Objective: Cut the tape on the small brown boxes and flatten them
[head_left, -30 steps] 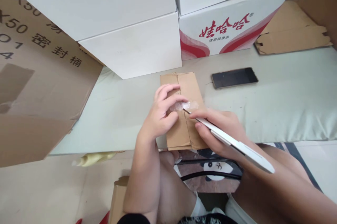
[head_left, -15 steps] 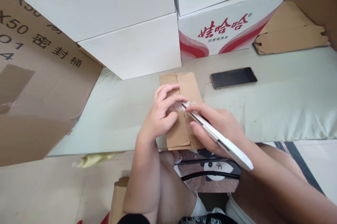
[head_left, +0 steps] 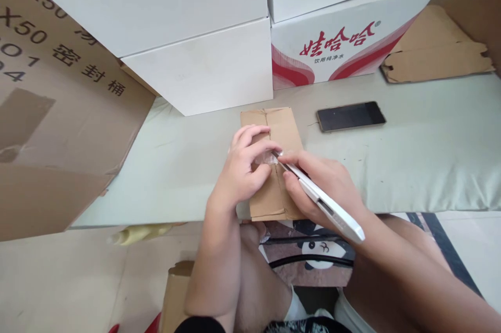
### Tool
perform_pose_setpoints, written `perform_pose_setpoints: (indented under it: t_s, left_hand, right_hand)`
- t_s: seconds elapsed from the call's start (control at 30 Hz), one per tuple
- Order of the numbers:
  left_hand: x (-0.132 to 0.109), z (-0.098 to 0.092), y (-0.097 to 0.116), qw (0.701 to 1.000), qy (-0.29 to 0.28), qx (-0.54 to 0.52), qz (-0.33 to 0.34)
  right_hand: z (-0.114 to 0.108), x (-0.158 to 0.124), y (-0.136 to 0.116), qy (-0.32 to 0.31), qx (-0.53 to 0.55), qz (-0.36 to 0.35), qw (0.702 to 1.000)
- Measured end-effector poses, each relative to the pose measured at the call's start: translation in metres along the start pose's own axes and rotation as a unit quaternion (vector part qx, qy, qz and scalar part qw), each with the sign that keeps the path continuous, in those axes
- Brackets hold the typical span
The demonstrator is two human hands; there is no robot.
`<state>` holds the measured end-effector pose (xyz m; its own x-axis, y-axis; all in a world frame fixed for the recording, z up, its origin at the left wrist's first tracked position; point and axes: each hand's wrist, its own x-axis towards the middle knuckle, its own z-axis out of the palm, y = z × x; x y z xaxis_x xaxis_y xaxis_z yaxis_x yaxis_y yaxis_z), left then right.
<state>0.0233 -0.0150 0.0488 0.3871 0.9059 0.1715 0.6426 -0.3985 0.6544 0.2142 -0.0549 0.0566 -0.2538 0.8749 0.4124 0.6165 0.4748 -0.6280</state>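
A small brown cardboard box lies on the cloth-covered surface in front of me, a seam running down its top. My left hand rests on the box with its fingers spread, thumb and index finger on either side of a crumpled piece of clear tape. In my right hand is a white utility knife, gripped between thumb and fingers. Its blade end touches the tape at the seam, close to my left index fingertip. How deep the tip sits cannot be seen.
A black phone lies right of the box on the pale green cloth. White cartons stand stacked behind, one with red print. A large cardboard carton is at left, a flattened cardboard piece at back right.
The knife's rear end has swung a little left and up, while its tip stays at the tape. My left hand keeps its place on the box. The whole view has shifted slightly.
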Motion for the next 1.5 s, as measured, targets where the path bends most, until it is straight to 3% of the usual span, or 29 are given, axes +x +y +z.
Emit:
perform_pose_setpoints:
  t_s: [0.2, 0.7, 1.23, 1.5]
  left_hand:
    - [0.0, 0.003, -0.006, 0.999, 0.031, -0.021, 0.009]
    - [0.001, 0.006, -0.004, 0.998, 0.046, -0.031, -0.005]
    - [-0.001, 0.007, -0.008, 0.998, 0.055, -0.022, 0.02]
    - [0.0, 0.005, -0.001, 0.999, 0.041, -0.023, 0.004]
  right_hand:
    - [0.006, 0.0, -0.003, 0.02, -0.03, 0.0, 0.999]
    - [0.014, -0.001, -0.005, 0.05, -0.072, -0.039, 0.995]
    - [0.007, -0.004, -0.003, 0.039, 0.014, -0.034, 0.999]
    - [0.007, -0.004, -0.006, 0.036, -0.067, -0.029, 0.997]
